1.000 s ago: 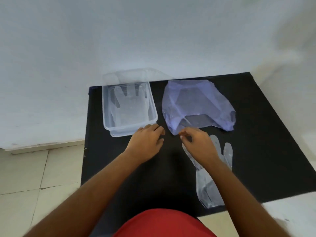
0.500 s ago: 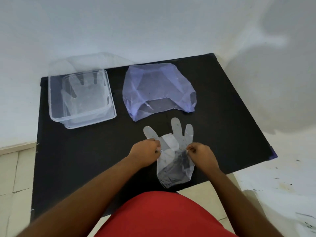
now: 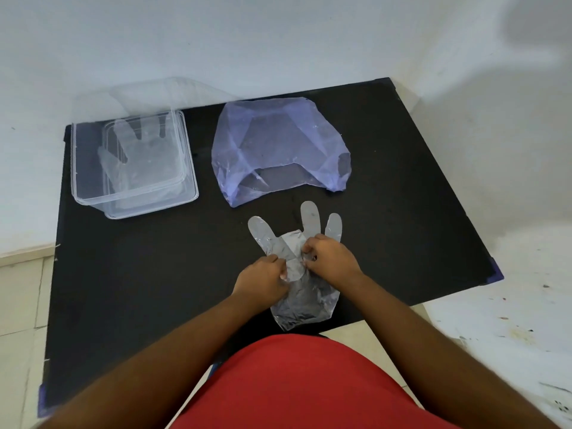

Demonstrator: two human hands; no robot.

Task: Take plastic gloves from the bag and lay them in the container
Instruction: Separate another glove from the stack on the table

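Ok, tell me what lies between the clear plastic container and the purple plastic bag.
Nothing: the head view shows bare black tabletop between the clear plastic container and purple plastic bag.

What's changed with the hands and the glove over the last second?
Both hands left the bag's mouth and came back toward the person. The left hand and right hand now pinch the loose glove on the table, and have closed in from its edges to its middle, where a finger lies folded over. The container, the glove inside it and the bag look unchanged.
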